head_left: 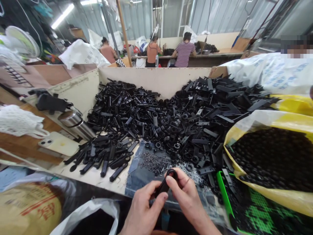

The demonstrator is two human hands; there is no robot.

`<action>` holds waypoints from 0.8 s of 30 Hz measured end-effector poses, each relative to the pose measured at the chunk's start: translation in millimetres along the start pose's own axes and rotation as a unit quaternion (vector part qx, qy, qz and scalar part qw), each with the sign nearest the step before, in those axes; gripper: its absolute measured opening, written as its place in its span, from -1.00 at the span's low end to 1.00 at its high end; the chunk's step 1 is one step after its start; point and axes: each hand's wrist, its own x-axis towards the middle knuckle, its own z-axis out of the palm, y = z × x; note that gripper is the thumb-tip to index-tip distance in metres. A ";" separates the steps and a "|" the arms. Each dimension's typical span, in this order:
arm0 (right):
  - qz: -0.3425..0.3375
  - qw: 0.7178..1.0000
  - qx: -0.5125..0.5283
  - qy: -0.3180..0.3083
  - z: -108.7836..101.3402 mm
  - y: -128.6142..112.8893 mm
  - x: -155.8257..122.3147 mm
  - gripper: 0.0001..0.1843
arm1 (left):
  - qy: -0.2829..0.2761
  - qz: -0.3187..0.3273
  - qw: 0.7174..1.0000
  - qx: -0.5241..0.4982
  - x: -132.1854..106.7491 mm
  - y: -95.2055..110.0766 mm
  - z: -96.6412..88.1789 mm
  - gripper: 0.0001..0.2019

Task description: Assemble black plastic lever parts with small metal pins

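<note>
Between my two hands is a black plastic handle with a ring end (172, 172). My left hand (146, 202) is closed on its lower, flat part, with the thumb along the side. My right hand (184, 189) grips the ring end, thumb pressed at the ring and fingers behind it. The fingers partly hide the piece. Just beyond my hands, small dark screws (153, 162) and silvery screws (192, 172) lie in loose heaps on a dark blue sheet (134, 174). Similar black handles (118, 171) lie in a group to the left.
A large heap of black plastic parts (156, 114) fills the bench. Left stand a steel flask (75, 124) and a phone (60, 143). A yellow-white sack of black round pieces (271, 156) and a green basket (223, 195) are right. Several people work behind the back panel (151, 78).
</note>
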 end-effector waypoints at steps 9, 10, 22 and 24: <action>-0.013 0.999 -0.043 0.031 11.6 12.0 -5.8 -0.67 | 0.079 0.034 0.992 0.095 -4.3 -13.9 15.2 -0.76; -0.009 0.998 -0.045 0.034 13.4 12.7 -6.2 -0.66 | 0.079 0.031 0.992 0.090 -5.4 -16.4 15.8 -0.74; 0.071 0.970 0.217 0.080 6.3 18.7 -5.5 -0.55 | 0.144 -0.006 0.985 -0.093 -15.3 -15.1 15.8 -0.44; 0.095 0.958 0.254 0.089 2.2 22.5 -6.4 -0.52 | 0.135 0.002 0.988 -0.081 -17.1 -14.1 16.1 -0.43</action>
